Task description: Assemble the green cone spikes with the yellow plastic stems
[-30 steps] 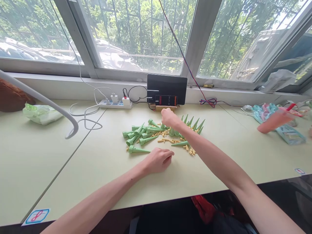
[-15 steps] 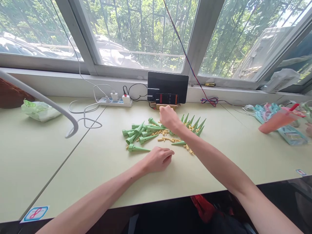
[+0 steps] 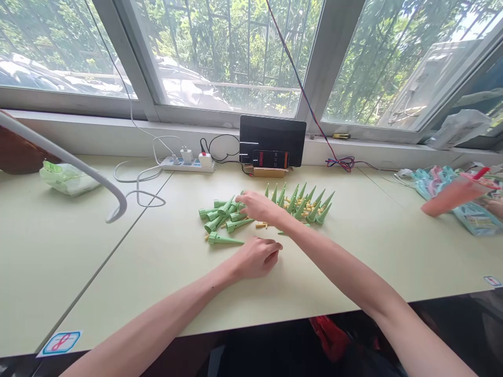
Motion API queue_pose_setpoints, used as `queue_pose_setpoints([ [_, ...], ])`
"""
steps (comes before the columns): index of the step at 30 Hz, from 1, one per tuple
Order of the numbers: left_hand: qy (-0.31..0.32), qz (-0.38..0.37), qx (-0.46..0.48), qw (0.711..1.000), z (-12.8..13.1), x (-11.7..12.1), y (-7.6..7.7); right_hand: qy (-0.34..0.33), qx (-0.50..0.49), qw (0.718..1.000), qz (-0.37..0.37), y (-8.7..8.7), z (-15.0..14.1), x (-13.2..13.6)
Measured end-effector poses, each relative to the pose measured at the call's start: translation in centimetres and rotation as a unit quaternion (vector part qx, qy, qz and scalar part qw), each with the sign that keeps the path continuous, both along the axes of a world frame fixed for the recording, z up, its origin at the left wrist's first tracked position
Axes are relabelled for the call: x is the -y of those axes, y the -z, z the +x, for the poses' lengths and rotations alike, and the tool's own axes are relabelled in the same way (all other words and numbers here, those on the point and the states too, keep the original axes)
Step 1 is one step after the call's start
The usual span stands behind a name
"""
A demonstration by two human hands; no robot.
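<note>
Cones of ribbed pale-green plastic (image 3: 225, 207) lie heaped at nine o'clock from the right hand (image 3: 259, 205); upright green cones (image 3: 293, 202) stand at three. Choosing one seems the step; next likely calls for a pinch. Its grip I cannot tell. The left hand (image 3: 259, 256), at six, rests curled, contents hidden.

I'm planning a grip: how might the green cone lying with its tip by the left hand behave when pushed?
The green cone would probably roll in a curve, as it lies sideways and tapers from a wide collar. Its molded-plastic look suggests it's stiff and light. Its tip is by the left hand, which might check its swing.
</note>
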State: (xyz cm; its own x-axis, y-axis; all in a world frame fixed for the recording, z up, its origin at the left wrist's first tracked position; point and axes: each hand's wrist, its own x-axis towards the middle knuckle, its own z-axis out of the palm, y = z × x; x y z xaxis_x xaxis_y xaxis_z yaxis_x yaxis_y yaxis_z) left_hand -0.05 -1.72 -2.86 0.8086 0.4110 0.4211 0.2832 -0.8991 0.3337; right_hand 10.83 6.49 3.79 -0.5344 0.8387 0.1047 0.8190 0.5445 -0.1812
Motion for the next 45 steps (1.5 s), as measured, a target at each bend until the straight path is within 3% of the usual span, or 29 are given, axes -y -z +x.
queue_pose_setpoints([
  [11, -0.002, 0.006, -0.003, 1.0, 0.0, 0.0, 0.0, -0.004, 0.086, 0.996, 0.033, 1.1, -0.4, -0.1],
  [17, -0.002, -0.005, 0.003, 1.0, 0.0, 0.0, 0.1, 0.002, 0.07, 0.995, 0.069, 1.1, 0.1, 0.6],
  [20, 0.001, -0.009, 0.009, 1.0, 0.0, 0.0, 0.1, 0.005, 0.015, 0.996, 0.086, 1.3, 0.8, 1.0],
  [23, -0.006, -0.026, 0.029, 0.999, 0.0, 0.0, 0.0, -0.009, -0.1, 0.99, 0.103, 1.7, 1.5, 1.3],
  [26, -0.055, -0.087, 0.084, 0.991, 0.2, 0.0, 0.0, -0.041, -0.25, 0.955, 0.152, 2.0, 2.2, 2.0],
  [29, -0.128, -0.193, 0.176, 0.957, 0.4, 0.0, -0.4, -0.021, -0.356, 0.909, 0.216, 2.0, 2.9, 3.3],
  [31, -0.166, -0.29, 0.238, 0.912, 0.5, 0.1, -1.0, -0.01, -0.384, 0.892, 0.238, 2.1, 3.4, 4.5],
  [33, -0.165, -0.402, 0.28, 0.856, 0.5, 0.1, -1.6, -0.012, -0.383, 0.885, 0.264, 2.3, 4.0, 5.6],
  [37, -0.166, -0.466, 0.386, 0.779, 0.5, -0.2, -2.6, -0.039, -0.369, 0.873, 0.316, 3.5, 5.2, 7.2],
  [41, -0.127, -0.509, 0.406, 0.749, 0.3, -0.7, -2.6, -0.097, -0.331, 0.887, 0.307, 5.1, 6.0, 8.0],
  [45, -0.106, -0.522, 0.383, 0.754, 0.2, -0.6, -2.4, -0.122, -0.313, 0.903, 0.268, 6.3, 5.9, 8.5],
])
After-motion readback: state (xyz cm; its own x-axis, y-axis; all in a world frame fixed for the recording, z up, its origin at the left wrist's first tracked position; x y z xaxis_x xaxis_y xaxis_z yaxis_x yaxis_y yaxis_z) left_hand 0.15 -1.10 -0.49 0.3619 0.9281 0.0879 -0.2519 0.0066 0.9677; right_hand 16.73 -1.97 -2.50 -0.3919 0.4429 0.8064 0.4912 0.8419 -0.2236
